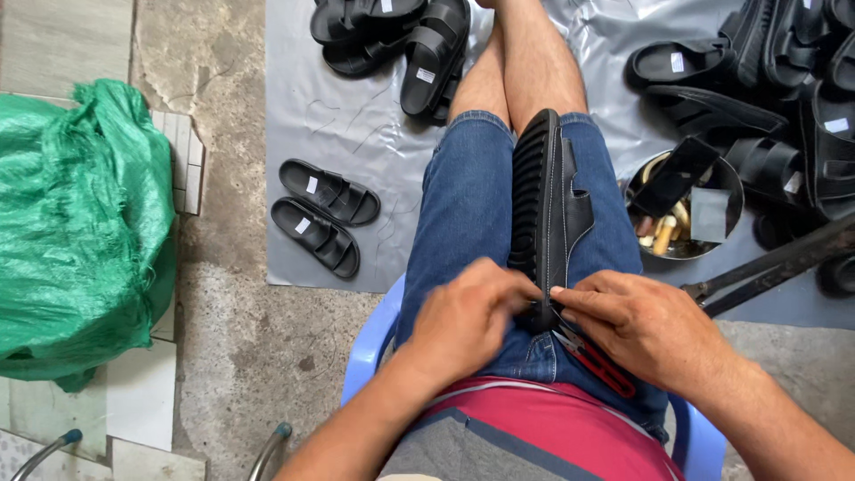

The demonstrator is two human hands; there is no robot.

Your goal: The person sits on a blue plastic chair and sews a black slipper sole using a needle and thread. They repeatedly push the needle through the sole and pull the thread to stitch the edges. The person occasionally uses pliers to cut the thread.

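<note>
1. Left hand (468,316), lower centre of the frame: fingers curled and pinched at the heel end of a black sandal (545,209); exact hold under the fingers hidden, closed on the sandal's near edge.
2. Right hand (637,325), lower right of centre: thumb and forefinger pressed on the same heel end, just beside the left fingertips; red-handled snips (598,361) tucked under the palm, blades pointed toward the sandal; grip narrow, closed around the tool.
3. Sandal stood on its side along the lap, ribbed sole turned left, straps turned right, toe end toward the knees at upper centre; resting on blue denim shorts (463,205).
4. Below the hands, a red and grey shirt (534,432); under the thighs, a pale blue plastic chair (370,343).
5. Left of the legs, mid-frame, a finished pair of black sandals (325,214) laid side by side on a grey plastic sheet (356,125).
6. Upper centre, a small pile of black sandals (392,36); upper right, a larger heap of sandals (775,80).
7. Right of the knee, a round metal bowl (681,245) with small brass-coloured pieces and dark flat scraps inside.
8. Far left, a bulging green woven sack (80,232) on concrete floor.
</note>
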